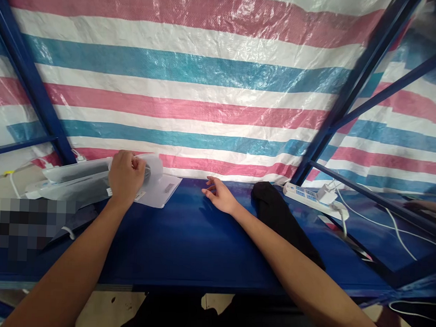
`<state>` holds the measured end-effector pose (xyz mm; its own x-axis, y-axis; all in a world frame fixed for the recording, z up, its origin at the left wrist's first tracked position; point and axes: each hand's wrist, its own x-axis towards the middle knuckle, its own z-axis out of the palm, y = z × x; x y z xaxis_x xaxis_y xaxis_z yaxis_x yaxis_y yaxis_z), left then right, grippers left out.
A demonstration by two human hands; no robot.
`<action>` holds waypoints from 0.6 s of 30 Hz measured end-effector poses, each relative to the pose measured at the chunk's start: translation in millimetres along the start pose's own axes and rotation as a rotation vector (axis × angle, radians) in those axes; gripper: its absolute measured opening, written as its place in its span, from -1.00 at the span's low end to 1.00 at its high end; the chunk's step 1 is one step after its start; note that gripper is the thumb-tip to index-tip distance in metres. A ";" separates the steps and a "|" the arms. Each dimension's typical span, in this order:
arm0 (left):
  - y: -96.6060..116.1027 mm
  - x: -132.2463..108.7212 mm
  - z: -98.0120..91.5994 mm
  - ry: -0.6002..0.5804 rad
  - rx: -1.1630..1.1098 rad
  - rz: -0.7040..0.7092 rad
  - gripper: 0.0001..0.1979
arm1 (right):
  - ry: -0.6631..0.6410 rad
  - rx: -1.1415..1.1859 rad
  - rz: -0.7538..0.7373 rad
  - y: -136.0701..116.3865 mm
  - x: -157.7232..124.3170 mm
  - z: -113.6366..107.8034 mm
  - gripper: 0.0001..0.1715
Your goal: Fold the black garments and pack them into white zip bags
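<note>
Legs (168, 318), two in dark cloth, sit lowest, at the near edge of one blue desk (185, 249). Two bare forearms reach in over that edge, slanting toward each other. At left on the desk, one dark thing (27, 227) is blurred out, and one short white loop (69, 232) lies just beside it.

One black cloth (284, 219) lies lengthwise just beyond the right forearm. Right hand (220, 195) is open and empty near the middle, wrist low, thumb apart, fingers loosely bent and pointing left and away. Left hand (125, 176) is raised over the far left part, back of the hand toward the camera, fingers curled in; whether they pinch anything I cannot tell.

One clear bag (161, 192) is beside and partly behind the left hand: its near part lies flat on the desk with one printed label, its far part curls up. Left of the hand is a pale plastic pile (72, 188), its pieces hard to count, with two white plugs (48, 167) at its back.

Right of the cloth sits one white power strip (299, 193), bearing one adapter (326, 193) and one plug (339, 210). Another person's hand (427, 207) shows blurred at the right edge.

Farther back, two main blue posts (355, 82) lean outward before one striped sheet (190, 51).
</note>
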<state>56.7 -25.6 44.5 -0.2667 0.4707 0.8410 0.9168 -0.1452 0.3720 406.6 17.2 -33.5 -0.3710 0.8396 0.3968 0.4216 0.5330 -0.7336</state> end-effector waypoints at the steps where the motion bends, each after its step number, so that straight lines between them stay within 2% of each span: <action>1: -2.8 -2.4 -4.1 -0.037 0.050 0.004 -0.84 | -0.011 -0.005 -0.013 -1.4 -0.6 1.8 -0.33; 3: -5.9 -9.6 -7.2 -0.109 0.131 0.002 -0.93 | -0.030 -0.013 -0.032 -3.8 -1.8 4.5 -0.34; 6: -4.8 -18.9 -3.7 -0.165 0.193 0.023 -0.61 | -0.051 -0.025 -0.053 -4.3 -2.8 7.2 -0.33; 8: -1.1 -21.8 0.6 -0.175 0.183 0.079 -0.46 | -0.052 -0.034 -0.064 -2.8 -2.9 8.3 -0.34; 12: 8.0 -26.0 12.0 -0.283 0.150 0.229 -0.51 | -0.058 -0.062 -0.071 -0.1 -3.4 9.2 -0.35; 18: 3.8 -37.9 28.9 -0.605 0.267 0.302 -0.52 | -0.079 -0.099 -0.082 -5.1 -6.1 6.9 -0.36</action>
<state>78.9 -18.9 2.7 0.1500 0.8536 0.4989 0.9863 -0.1642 -0.0156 401.0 8.6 -36.0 -0.4699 0.7841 0.4055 0.4650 0.6103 -0.6413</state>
